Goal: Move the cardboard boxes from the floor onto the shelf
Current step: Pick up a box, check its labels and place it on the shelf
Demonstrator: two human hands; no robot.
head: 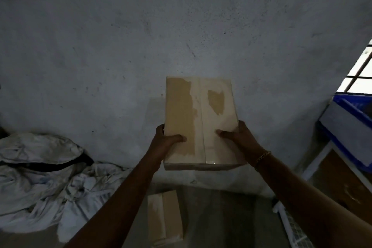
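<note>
I hold a taped cardboard box [201,119] up in front of the grey wall, well above the floor. My left hand [164,143] grips its near left edge with the thumb on top. My right hand [239,139], with a gold bracelet on the wrist, grips its near right edge the same way. A second cardboard box [165,217] lies on the floor below, between my forearms. The shelf [330,159] with a white frame and brown board stands at the right edge, only partly in view.
A blue plastic crate [350,125] sits on top of the shelf at the right. A heap of white cloth sacks [50,177] fills the floor at the left. A barred window [360,72] is at the far right. A white wire grid [291,227] leans low right.
</note>
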